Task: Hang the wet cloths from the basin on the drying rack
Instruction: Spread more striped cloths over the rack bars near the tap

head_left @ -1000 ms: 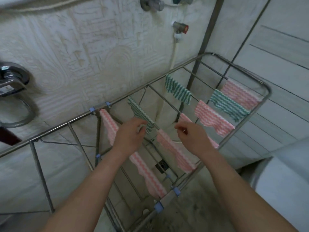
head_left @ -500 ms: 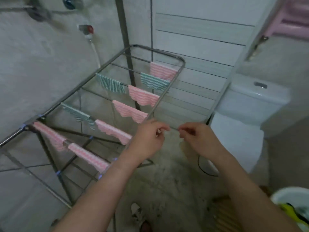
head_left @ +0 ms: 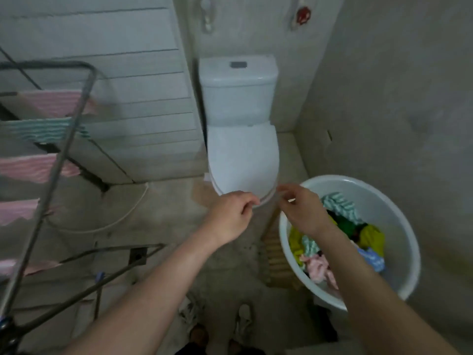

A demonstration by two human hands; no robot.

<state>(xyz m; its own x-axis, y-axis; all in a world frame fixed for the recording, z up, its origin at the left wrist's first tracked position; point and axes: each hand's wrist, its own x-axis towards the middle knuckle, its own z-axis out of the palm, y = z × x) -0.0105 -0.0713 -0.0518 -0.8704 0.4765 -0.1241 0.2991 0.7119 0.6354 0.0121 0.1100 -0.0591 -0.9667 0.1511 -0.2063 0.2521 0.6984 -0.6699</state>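
Two pale shoes (head_left: 243,317) mark the person's stance, directly below both forearms. The left hand (head_left: 229,216) is held out level with its fingers curled in and the thumb tip against the forefinger; no cloth is visible in it. The right hand (head_left: 303,212), just beside it, takes the same pinching pose, thumb and forefinger together and the other fingers folded, and it too appears to hold nothing. It sits over the near rim of the round white plastic basin (head_left: 378,198), probably so it can drop straight down for the next piece. Under and to the right of that hand lies the heap of wet cloths (head_left: 340,208), striped green-and-white, yellow and pink, crumpled together on the basin floor and not yet hung. The basin rests on a slatted wooden stand (head_left: 275,254) below the right wrist, which appears to raise it off the concrete floor. Well to the left of the left hand stands the grey metal-tube drying rack (head_left: 61,160), with pink and green striped cloths (head_left: 51,103) draped flat over separate rails, presumably so each can air. Beyond both hands is a white ceramic toilet (head_left: 240,155) with its lid closed.
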